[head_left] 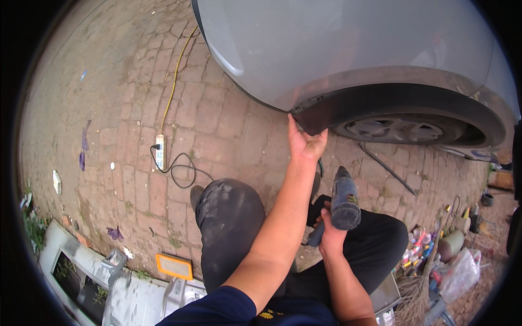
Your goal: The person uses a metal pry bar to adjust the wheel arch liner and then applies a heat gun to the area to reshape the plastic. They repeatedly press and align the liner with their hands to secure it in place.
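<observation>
Dark blue sleeve (231,303) cloth lies closest, and from it the left arm stretches up to the car. The left hand (308,145) is partly spread at the bottom corner of a dark flap (322,115), between the grey bumper (293,60) and the wheel (394,129); whether its fingers pinch or merely press, one cannot tell. The right hand (330,233) wraps the handle of a power tool (345,196), nozzle up, apart from the car. Steadying the flap seems the step in hand; the next move likely calls for careful aim, clear of the fingers. The flap looks brownish-black and smooth, tapering downward.
</observation>
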A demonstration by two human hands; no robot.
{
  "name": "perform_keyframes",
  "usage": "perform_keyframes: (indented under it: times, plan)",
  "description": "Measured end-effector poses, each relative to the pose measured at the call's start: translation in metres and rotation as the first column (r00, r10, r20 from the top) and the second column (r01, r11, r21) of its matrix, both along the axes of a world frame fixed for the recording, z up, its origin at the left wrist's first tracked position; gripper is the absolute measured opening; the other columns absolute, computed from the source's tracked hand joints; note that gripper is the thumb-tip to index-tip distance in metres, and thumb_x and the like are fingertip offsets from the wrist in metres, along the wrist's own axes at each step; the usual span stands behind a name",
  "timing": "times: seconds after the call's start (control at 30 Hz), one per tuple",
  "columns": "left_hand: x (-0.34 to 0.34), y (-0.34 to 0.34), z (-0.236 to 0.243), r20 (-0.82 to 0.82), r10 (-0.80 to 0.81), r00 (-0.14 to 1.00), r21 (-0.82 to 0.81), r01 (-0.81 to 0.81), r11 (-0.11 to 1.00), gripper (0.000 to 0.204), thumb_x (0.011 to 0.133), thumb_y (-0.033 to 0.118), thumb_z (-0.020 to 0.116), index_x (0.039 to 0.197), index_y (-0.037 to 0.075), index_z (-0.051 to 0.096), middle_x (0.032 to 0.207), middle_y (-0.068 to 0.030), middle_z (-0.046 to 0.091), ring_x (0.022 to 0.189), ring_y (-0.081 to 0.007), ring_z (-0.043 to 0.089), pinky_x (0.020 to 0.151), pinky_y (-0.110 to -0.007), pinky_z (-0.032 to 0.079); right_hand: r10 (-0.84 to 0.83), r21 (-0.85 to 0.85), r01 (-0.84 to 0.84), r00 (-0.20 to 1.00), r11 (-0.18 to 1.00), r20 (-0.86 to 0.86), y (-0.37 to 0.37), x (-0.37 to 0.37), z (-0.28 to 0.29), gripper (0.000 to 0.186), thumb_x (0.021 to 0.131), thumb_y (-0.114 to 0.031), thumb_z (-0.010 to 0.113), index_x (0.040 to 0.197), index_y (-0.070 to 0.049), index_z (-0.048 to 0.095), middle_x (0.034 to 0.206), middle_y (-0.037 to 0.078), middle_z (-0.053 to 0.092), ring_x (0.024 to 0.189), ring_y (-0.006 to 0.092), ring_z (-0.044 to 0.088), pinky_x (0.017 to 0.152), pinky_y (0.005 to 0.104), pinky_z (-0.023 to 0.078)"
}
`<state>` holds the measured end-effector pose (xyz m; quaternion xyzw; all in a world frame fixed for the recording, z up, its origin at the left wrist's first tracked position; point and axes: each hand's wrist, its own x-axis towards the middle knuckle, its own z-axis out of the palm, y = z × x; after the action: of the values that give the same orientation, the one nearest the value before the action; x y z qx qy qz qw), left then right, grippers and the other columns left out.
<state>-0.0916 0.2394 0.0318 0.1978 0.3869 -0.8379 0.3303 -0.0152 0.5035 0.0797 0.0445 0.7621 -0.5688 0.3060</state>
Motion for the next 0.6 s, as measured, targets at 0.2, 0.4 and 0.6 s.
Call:
perform_keyframes:
  times: [0.2, 0.4, 0.6]
  plan:
    - [-0.005, 0.001, -0.003, 0.053, -0.033, 0.998, -0.078, 0.037, 0.996, 0.046, 0.103, 0.054, 0.071, 0.128, 0.015, 0.073, 0.134, -0.0052, 0.075, 0.126, -0.0286, 0.07, 0.107, -0.048, 0.06, 0.012, -0.012, -0.012, 0.999, 1.0, -0.031, 0.0, 0.001, -0.006, 0.035, 0.102, -0.006, 0.073, 0.136, 0.0, 0.067, 0.093, 0.005, 0.067, 0.079, 0.0141, 0.065, 0.068, 0.0325, 0.056]
    - [-0.006, 0.0, -0.008, 0.023, -0.051, 0.998, -0.109, 0.053, 0.993, 0.044, 0.105, 0.051, 0.07, 0.129, 0.015, 0.073, 0.131, -0.0033, 0.076, 0.125, -0.0269, 0.071, 0.106, -0.047, 0.061, 0.043, 0.012, -0.042, 0.997, 0.999, -0.057, 0.006, 0.002, -0.012, 0.036, 0.102, -0.005, 0.073, 0.137, 0.001, 0.067, 0.1, 0.004, 0.068, 0.081, 0.0139, 0.065, 0.069, 0.0324, 0.056]
    - [0.006, 0.009, -0.004, 0.059, -0.114, 0.992, -0.16, 0.122, 0.98, 0.08, 0.102, 0.071, 0.059, 0.147, 0.006, 0.057, 0.152, -0.0159, 0.059, 0.142, -0.0343, 0.057, 0.119, -0.053, 0.049, -0.047, -0.184, 0.049, 0.999, 0.982, 0.015, 0.025, 0.002, -0.029, 0.042, 0.103, -0.006, 0.073, 0.143, -0.002, 0.063, 0.113, 0.004, 0.068, 0.088, 0.0142, 0.066, 0.073, 0.0309, 0.057]
